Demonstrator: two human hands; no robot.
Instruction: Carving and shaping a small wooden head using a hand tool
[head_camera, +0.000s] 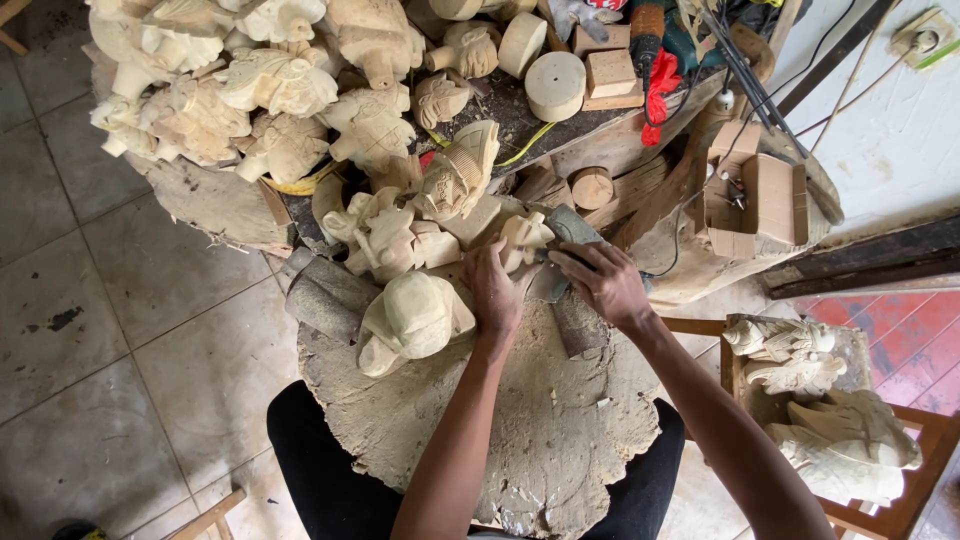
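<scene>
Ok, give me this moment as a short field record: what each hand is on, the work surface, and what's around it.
left hand: resting on a small pale carved wooden figure, steadying it
right hand: gripping a grey metal tool against that figure
surface: rough round wooden slab over the person's lap
near left hand: pale rounded unfinished carving
behind: heap of pale carved figures, round wooden discs
right side: finished pale carvings on a wooden chair

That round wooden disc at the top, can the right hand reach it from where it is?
Probably yes, with a stretch. The right hand is busy gripping a tool by the small carving, and the round wooden disc lies farther up the bench, uncovered, with only low scraps between.
</scene>
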